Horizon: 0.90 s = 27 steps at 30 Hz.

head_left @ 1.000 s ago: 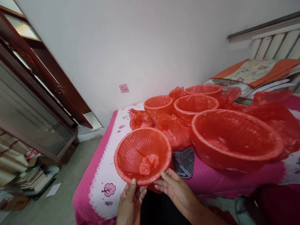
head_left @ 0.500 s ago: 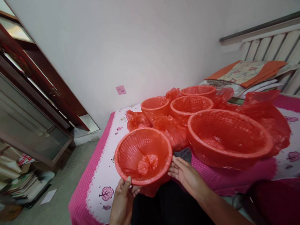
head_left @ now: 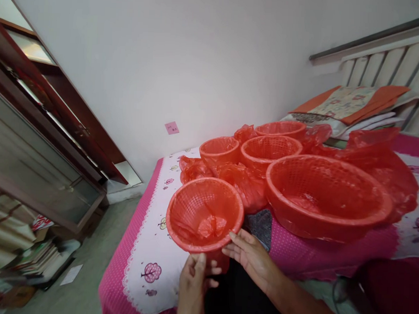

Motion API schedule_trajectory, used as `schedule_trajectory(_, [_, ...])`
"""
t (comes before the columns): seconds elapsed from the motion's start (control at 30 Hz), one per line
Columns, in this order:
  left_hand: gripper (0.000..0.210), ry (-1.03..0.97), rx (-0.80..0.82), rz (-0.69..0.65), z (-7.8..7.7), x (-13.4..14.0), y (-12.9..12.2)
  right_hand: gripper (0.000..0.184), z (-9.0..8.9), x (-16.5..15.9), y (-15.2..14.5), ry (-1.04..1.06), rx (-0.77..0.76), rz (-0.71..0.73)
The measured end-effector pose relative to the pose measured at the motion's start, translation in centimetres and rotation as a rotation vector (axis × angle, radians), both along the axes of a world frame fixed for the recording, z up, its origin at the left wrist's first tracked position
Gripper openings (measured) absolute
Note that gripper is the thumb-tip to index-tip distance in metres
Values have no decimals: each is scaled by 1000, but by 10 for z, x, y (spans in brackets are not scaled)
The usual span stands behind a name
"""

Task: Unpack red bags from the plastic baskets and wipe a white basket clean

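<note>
Pinching the near basket (head_left: 206,198) by its rim, your right hand (head_left: 250,258) has thumb above, fingers below, barely apart; your left hand (head_left: 195,283) curls loosely at the front, its hold unclear. That basket is at the pink-and-white bed's (head_left: 141,251) near edge, beside a grey cloth (head_left: 261,226). Beyond it are red bags (head_left: 248,191), more baskets (head_left: 314,226), a white wall (head_left: 234,61) and a radiator (head_left: 382,67).

A plain pale grey wall (head_left: 213,60) bears a small square pink paper note (head_left: 172,127); at right, a dark grey pipe (head_left: 370,37) runs above a white ribbed radiator (head_left: 396,65); at left, a brown-framed glass panel (head_left: 39,163) slants over dull grey floor (head_left: 116,222).
</note>
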<state>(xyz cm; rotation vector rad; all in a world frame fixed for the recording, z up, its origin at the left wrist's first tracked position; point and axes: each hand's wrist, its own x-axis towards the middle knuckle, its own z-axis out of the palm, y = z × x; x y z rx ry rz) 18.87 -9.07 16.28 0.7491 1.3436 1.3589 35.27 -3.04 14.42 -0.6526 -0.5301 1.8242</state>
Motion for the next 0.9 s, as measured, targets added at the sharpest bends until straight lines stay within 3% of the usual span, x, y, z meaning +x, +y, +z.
schedule_trajectory(0.1, [60,-140,-4,10,2,13,5,50,2,-11,-11,16,21,26])
schedule_trajectory(0.3, [51,-267,8,104,2,-2,14,58,-5,-3,-12,-147,-16,132])
schedule_trajectory(0.5, [42,-315,-1,148,4,-3,9,55,-11,32,8,-86,-95,-44])
schedule_trajectory(0.63, [40,-309,14,150,2,-1,11,46,-9,36,26,-20,-80,-124])
schedule_trajectory(0.77, [40,-284,36,142,-5,-9,17,41,-8,30,35,2,-85,-111])
schedule_trajectory(0.9, [32,-277,78,174,1,-28,30,42,-10,19,24,8,-56,-23])
